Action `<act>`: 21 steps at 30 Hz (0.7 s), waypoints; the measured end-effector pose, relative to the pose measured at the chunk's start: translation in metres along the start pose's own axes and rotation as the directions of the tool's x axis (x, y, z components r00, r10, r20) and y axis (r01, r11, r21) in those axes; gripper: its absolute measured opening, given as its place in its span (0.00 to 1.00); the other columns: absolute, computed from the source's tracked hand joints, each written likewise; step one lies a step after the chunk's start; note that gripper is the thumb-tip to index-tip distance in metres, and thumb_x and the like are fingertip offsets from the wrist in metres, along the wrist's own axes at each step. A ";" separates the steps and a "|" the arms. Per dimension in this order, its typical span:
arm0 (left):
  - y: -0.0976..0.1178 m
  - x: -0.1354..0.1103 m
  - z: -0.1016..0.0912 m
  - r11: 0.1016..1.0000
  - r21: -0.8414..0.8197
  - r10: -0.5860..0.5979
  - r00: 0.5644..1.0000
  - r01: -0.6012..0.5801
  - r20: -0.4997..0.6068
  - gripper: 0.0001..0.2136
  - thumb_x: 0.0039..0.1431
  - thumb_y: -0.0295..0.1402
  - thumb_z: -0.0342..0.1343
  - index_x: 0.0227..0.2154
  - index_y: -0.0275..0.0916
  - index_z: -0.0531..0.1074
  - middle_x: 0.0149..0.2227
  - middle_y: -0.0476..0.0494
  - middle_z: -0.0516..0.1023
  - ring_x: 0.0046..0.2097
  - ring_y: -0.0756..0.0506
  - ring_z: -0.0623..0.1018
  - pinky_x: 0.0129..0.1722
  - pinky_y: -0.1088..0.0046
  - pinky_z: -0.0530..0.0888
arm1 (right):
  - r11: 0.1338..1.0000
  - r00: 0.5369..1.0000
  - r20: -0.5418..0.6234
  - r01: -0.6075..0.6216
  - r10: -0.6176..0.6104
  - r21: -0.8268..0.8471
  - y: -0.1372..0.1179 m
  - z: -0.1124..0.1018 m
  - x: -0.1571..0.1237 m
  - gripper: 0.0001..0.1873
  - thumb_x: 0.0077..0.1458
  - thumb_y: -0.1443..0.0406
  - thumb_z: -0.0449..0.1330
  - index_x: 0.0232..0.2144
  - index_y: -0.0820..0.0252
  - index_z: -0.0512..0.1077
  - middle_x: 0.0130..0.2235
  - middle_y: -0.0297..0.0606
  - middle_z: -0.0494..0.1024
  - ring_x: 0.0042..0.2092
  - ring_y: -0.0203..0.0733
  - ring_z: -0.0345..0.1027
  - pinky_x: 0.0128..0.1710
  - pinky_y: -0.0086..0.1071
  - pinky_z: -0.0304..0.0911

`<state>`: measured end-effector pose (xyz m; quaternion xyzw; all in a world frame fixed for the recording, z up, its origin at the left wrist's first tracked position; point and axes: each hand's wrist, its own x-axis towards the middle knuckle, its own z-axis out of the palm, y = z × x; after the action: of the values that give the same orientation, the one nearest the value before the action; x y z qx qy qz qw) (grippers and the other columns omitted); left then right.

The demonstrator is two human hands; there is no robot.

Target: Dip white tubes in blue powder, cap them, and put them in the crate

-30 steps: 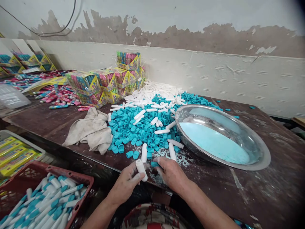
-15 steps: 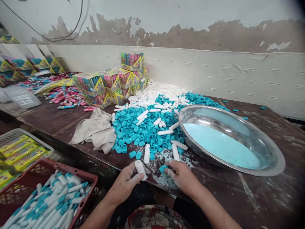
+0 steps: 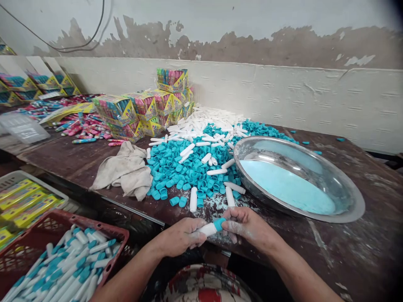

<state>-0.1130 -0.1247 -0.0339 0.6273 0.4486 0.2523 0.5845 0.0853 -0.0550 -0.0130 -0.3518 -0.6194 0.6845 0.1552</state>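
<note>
My left hand (image 3: 182,237) is closed round a white plastic tube (image 3: 208,229) at the near table edge. My right hand (image 3: 248,228) pinches a teal cap (image 3: 219,223) that sits on the tube's end. Both hands meet over a powder-dusted patch of the dark table (image 3: 346,251). Just beyond lies a heap of teal caps (image 3: 185,167) with loose white tubes (image 3: 201,123) scattered on and behind it.
A wide steel bowl (image 3: 346,209) with pale blue powder sits at the right. A crumpled grey cloth (image 3: 126,170) lies left of the caps. Stacked colourful packs (image 3: 141,109) stand behind. A red crate (image 3: 103,235) of capped tubes and a tray of yellow packs (image 3: 25,201) are lower left.
My right hand picked a teal cap off the table and brought it onto the end of the white tube. My left hand turned the tube sideways toward it.
</note>
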 end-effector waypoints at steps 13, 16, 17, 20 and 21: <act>0.013 0.049 0.032 0.615 0.752 -0.035 0.961 0.237 -0.275 0.11 0.52 0.38 0.47 0.29 0.39 0.71 0.28 0.42 0.76 0.31 0.42 0.75 0.26 0.74 0.64 | 0.998 0.998 -0.045 -0.037 0.035 -0.041 0.005 -0.016 -0.011 0.09 0.41 0.63 0.59 0.22 0.61 0.62 0.16 0.27 0.69 0.14 0.28 0.55 0.12 0.22 0.48; 0.017 0.055 0.032 0.532 0.808 -0.049 0.962 0.253 -0.269 0.09 0.48 0.33 0.48 0.30 0.39 0.72 0.29 0.40 0.77 0.33 0.40 0.76 0.28 0.72 0.68 | 0.991 0.991 -0.116 -0.082 0.070 -0.109 0.007 -0.016 -0.006 0.04 0.38 0.69 0.55 0.21 0.60 0.61 0.14 0.25 0.66 0.13 0.27 0.52 0.12 0.22 0.44; 0.019 0.057 0.032 0.510 0.822 -0.054 0.963 0.253 -0.263 0.09 0.47 0.31 0.47 0.30 0.39 0.72 0.30 0.39 0.77 0.33 0.40 0.76 0.29 0.71 0.68 | 0.986 0.987 -0.141 -0.094 0.074 -0.139 0.008 -0.016 -0.004 0.04 0.37 0.71 0.54 0.20 0.59 0.60 0.13 0.24 0.64 0.13 0.27 0.51 0.13 0.22 0.43; 0.022 0.059 0.033 0.469 0.847 -0.062 0.966 0.251 -0.252 0.11 0.46 0.30 0.47 0.32 0.38 0.72 0.30 0.38 0.77 0.33 0.39 0.77 0.31 0.68 0.70 | 0.970 0.977 -0.209 -0.088 0.040 -0.224 0.010 -0.013 -0.001 0.07 0.33 0.75 0.50 0.18 0.60 0.60 0.13 0.23 0.61 0.15 0.28 0.50 0.15 0.23 0.44; 0.022 0.059 0.033 0.465 0.850 -0.061 0.967 0.248 -0.249 0.11 0.46 0.30 0.47 0.32 0.38 0.72 0.31 0.37 0.77 0.34 0.38 0.77 0.31 0.68 0.70 | 0.966 0.975 -0.219 -0.079 0.024 -0.245 0.011 -0.011 -0.001 0.07 0.33 0.75 0.50 0.17 0.60 0.60 0.13 0.23 0.60 0.16 0.28 0.50 0.15 0.22 0.44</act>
<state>-0.0514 -0.0888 -0.0315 0.7674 0.6209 -0.0091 0.1598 0.0956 -0.0494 -0.0232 -0.4564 -0.6718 0.5618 0.1571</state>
